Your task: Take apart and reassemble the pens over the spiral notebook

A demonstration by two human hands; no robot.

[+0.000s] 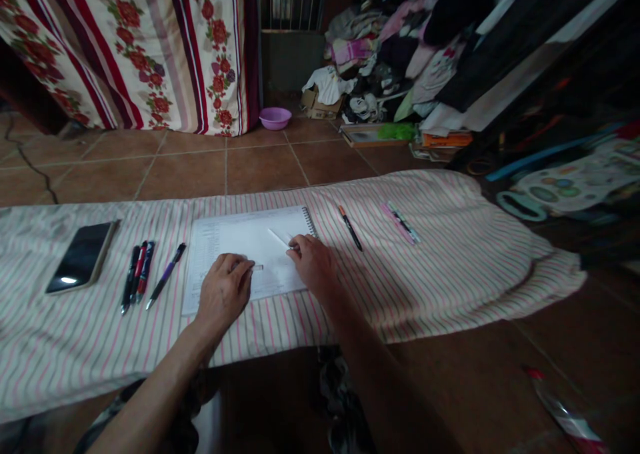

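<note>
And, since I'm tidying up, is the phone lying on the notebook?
No, the phone lies on the striped cloth, with pens between it and the notebook.

Left of centre, the clustered pens (135, 274) and the lone purple pen (166, 276) block a low sweep from my left hand (227, 286) to the phone (81, 257). Right of centre, my right hand (315, 261) could pass below the black pen (351, 230), over bare striped cloth (460, 261).

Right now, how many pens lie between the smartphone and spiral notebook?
4: black pen, red pen, dark-topped pen side by side nearer the smartphone; purple-banded pen nearer the spiral notebook.
</note>
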